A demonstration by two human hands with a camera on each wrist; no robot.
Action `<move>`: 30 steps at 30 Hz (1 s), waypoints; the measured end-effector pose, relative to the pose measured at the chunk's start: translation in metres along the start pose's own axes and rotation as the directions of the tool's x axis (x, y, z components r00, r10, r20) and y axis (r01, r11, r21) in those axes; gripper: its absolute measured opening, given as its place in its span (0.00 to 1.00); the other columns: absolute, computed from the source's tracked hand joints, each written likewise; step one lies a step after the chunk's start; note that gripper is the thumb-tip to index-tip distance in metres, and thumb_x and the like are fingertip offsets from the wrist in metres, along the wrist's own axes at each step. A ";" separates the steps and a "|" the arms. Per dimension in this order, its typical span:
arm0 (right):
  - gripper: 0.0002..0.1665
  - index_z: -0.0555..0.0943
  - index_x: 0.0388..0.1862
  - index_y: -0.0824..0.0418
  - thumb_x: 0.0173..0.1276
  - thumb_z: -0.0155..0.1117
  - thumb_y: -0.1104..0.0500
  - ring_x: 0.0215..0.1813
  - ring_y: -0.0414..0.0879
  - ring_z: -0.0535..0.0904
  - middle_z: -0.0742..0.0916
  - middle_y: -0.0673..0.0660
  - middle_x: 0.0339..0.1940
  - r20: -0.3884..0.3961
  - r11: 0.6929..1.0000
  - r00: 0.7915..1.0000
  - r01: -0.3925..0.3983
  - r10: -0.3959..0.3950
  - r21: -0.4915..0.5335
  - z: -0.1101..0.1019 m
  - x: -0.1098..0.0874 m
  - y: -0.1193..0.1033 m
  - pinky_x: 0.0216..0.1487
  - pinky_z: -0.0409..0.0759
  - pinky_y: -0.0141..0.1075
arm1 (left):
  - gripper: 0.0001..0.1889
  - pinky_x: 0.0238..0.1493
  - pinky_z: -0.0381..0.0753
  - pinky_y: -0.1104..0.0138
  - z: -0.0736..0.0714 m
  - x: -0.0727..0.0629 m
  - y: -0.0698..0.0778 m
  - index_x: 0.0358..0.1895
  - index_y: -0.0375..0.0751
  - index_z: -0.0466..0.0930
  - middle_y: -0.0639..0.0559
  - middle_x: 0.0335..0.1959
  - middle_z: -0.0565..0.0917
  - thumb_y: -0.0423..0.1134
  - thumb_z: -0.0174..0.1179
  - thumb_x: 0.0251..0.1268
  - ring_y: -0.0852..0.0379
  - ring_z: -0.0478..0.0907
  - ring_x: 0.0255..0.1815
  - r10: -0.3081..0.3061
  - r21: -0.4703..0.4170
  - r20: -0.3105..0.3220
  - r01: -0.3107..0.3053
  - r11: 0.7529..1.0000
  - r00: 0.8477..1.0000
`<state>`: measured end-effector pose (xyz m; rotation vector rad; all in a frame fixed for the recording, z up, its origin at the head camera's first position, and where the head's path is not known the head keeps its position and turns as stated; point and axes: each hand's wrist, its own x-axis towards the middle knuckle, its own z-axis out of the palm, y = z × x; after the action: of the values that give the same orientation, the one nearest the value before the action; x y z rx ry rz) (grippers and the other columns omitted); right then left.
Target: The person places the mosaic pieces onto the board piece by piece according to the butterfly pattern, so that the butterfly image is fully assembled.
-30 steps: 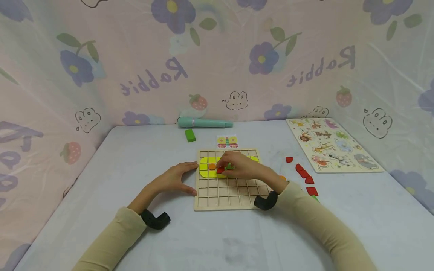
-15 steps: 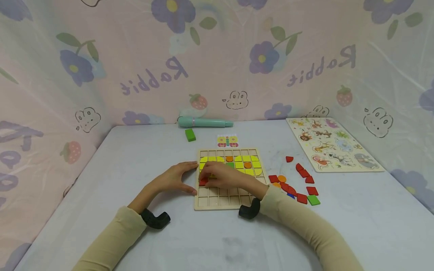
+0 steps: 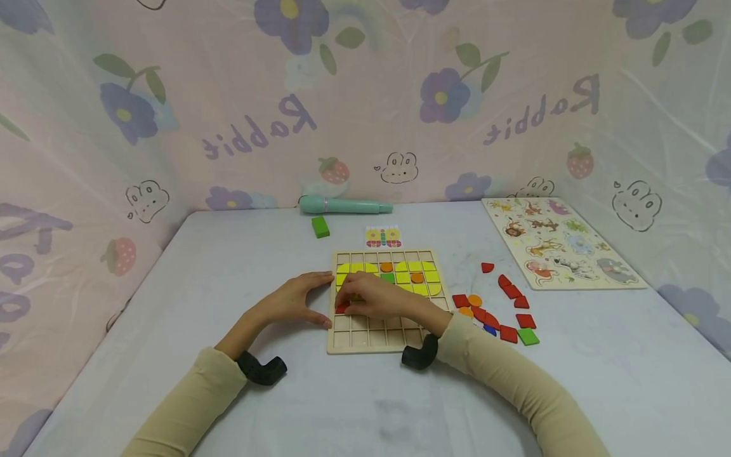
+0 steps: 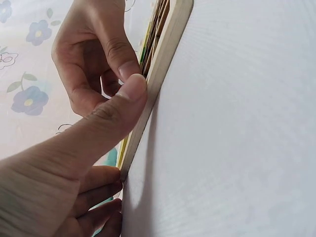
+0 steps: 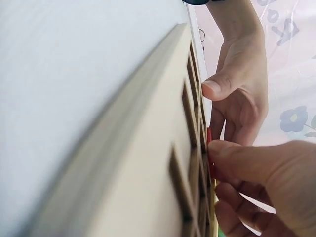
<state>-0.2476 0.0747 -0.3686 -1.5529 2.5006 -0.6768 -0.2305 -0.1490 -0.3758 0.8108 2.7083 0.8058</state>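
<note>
A wooden grid board (image 3: 377, 343) lies on the table with yellow tiles (image 3: 402, 278), a green tile (image 3: 388, 278) and orange discs (image 3: 417, 278) in its upper cells. My right hand (image 3: 374, 297) pinches a red tile (image 3: 341, 308) at a cell by the board's left side, below the yellow ones. Red also shows beside the thumb (image 5: 229, 150) in the right wrist view. Along the board's left edge, my left hand (image 3: 294, 298) rests with thumb and fingertips touching the rim, the fingers extended. The right hand hides part of the left yellow group.
Loose red tiles (image 3: 509, 334), orange discs (image 3: 474, 301), a blue piece (image 3: 489, 330) and a green tile (image 3: 528, 336) lie right of the board. Behind it are a butterfly card (image 3: 383, 237), a green block (image 3: 320, 227) and a teal pen-shaped object (image 3: 345, 206). An animal puzzle board (image 3: 559, 254) lies far right.
My right hand has moved left and slightly down across the board with the red tile, then lowered it at a left-side cell. The left hand has stayed at the board's edge.
</note>
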 end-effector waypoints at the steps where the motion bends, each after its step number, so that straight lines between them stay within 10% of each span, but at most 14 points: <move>1: 0.09 0.83 0.42 0.57 0.63 0.65 0.60 0.44 0.40 0.72 0.82 0.48 0.39 0.001 1.000 1.000 -0.001 0.001 -0.007 0.000 0.000 0.000 0.48 0.72 0.30 | 0.50 0.68 0.57 0.48 0.000 0.000 0.000 0.69 0.39 0.62 0.45 0.69 0.64 0.57 0.73 0.40 0.44 0.56 0.71 0.000 0.001 0.000 0.000 1.000 1.000; 16: 0.13 0.82 0.48 0.57 0.64 0.64 0.59 0.46 0.42 0.73 0.81 0.50 0.43 -0.036 0.999 0.999 -0.029 0.027 -0.045 -0.007 -0.011 -0.002 0.49 0.74 0.30 | 0.50 0.69 0.57 0.48 0.000 0.002 0.000 0.69 0.40 0.62 0.45 0.70 0.63 0.57 0.73 0.40 0.45 0.56 0.71 0.000 0.008 0.003 0.000 1.000 1.000; 30: 0.12 0.83 0.42 0.59 0.57 0.68 0.66 0.43 0.43 0.76 0.83 0.48 0.40 -0.284 0.993 0.952 -0.108 0.118 0.053 -0.065 -0.115 0.019 0.41 0.79 0.36 | 0.51 0.69 0.56 0.50 0.001 0.001 0.001 0.69 0.39 0.61 0.45 0.70 0.63 0.56 0.74 0.39 0.45 0.56 0.71 -0.018 0.030 0.000 0.018 0.999 1.000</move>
<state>-0.2313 0.2022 -0.3338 -1.3713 2.7361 -0.9884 -0.2307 -0.1472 -0.3754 0.7919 2.7302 0.7630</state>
